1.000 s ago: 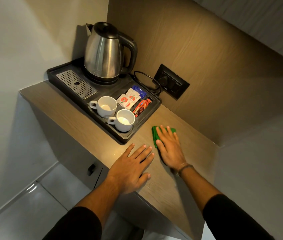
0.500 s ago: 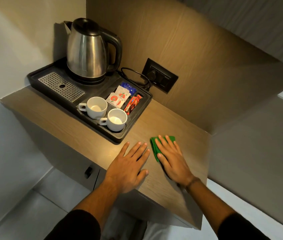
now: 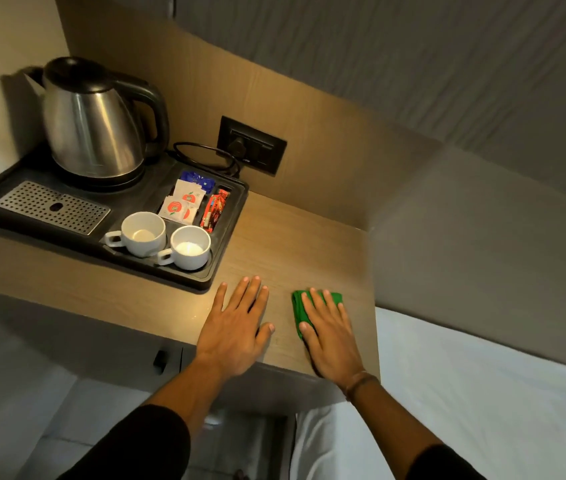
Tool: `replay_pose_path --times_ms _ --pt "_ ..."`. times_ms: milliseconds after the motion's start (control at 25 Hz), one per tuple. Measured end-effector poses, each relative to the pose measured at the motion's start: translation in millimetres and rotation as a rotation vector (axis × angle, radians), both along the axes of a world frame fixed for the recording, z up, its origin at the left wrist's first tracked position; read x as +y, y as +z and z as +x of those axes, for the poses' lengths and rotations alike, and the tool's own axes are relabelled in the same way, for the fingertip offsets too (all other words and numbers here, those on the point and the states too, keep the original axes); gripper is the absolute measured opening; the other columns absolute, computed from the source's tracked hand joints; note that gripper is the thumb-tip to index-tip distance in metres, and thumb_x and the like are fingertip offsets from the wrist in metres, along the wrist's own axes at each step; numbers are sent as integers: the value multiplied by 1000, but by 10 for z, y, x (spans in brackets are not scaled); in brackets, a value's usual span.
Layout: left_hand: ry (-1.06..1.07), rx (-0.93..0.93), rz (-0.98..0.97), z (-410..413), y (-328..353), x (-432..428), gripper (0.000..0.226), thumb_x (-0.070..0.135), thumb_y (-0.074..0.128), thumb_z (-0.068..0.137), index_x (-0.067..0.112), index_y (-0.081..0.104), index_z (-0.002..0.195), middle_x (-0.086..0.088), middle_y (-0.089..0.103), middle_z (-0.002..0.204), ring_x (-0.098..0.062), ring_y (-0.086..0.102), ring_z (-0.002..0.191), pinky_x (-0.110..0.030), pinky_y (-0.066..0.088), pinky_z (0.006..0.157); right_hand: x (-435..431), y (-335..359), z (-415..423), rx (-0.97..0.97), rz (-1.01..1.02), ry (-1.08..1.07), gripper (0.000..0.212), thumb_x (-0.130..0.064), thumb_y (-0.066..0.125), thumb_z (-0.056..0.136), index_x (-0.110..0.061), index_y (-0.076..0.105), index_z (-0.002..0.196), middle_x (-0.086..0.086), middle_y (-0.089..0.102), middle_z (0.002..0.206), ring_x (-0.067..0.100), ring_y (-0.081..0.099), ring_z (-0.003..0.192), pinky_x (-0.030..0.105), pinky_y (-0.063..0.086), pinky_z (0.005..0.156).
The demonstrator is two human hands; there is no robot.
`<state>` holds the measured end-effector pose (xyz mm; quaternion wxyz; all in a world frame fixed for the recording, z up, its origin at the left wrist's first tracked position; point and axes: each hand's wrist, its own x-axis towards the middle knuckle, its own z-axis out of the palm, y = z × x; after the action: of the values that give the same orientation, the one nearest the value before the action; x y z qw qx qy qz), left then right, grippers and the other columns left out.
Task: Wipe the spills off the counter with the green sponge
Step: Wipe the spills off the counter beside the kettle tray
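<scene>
The green sponge (image 3: 299,306) lies flat on the wooden counter (image 3: 295,244), near its front right corner. My right hand (image 3: 330,332) presses down on the sponge with fingers spread, covering most of it. My left hand (image 3: 236,323) rests flat on the counter to the left of the sponge, fingers apart, holding nothing. No spill is clearly visible on the wood; a bright glare spot lies beside my left hand.
A black tray (image 3: 219,271) sits to the left with a steel kettle (image 3: 91,123), two white cups (image 3: 144,233), sachets (image 3: 184,202) and a metal drip grid (image 3: 53,207). A wall socket (image 3: 252,145) with a cord is behind. A white bed (image 3: 482,393) adjoins the counter's right edge.
My right hand has slid the sponge toward the counter's right front corner, away from the tray. My left hand stays flat on the counter. The camera view has shifted right.
</scene>
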<state>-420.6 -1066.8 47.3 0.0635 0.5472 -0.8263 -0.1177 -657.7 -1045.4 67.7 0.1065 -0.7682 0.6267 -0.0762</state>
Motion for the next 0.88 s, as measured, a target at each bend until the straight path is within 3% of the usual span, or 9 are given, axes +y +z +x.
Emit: replay_pose_path --times_ms 160,320,440,520,680,880 --pt "-7 25 36 -2 91 25 71 51 25 109 14 4 165 -8 1 177 -25 -5 161 -60 3 129 148 50 62 39 91 69 76 -35 41 100 -29 0 163 -2 -3 173 20 -12 158 54 -2 128" --pt "64 35 10 196 120 413 69 46 28 109 12 6 165 -9 6 176 -26 -1 161 -58 5 130 159 146 120 103 40 14 73 -17 50 104 -25 9 164 2 8 174 25 -2 160 51 5 129" --pt "151 43 -7 506 128 890 71 46 25 105 8 14 164 -14 16 174 -30 9 161 -60 11 129 312 154 289 78 -39 -9 75 -10 57 102 -24 16 163 4 14 173 25 -6 158 51 5 129" --pt "251 19 -29 787 149 1344 74 46 22 102 4 22 162 -18 24 171 -34 19 159 -61 19 128 586 148 466 98 -129 81 84 -2 63 96 -22 17 163 5 17 172 27 -8 156 52 6 127" --pt "464 -18 -51 1207 139 2602 74 45 24 101 -1 31 158 -22 34 167 -38 30 154 -64 30 123 1445 79 1047 85 -260 349 91 18 51 83 -16 23 163 10 22 171 37 4 158 51 7 125" --pt "750 -54 1 1624 120 4410 74 47 22 101 2 32 159 -20 34 167 -37 31 154 -62 31 123 2811 -108 2063 -27 -180 638 86 8 56 88 -16 23 163 7 22 171 35 3 159 54 14 127"
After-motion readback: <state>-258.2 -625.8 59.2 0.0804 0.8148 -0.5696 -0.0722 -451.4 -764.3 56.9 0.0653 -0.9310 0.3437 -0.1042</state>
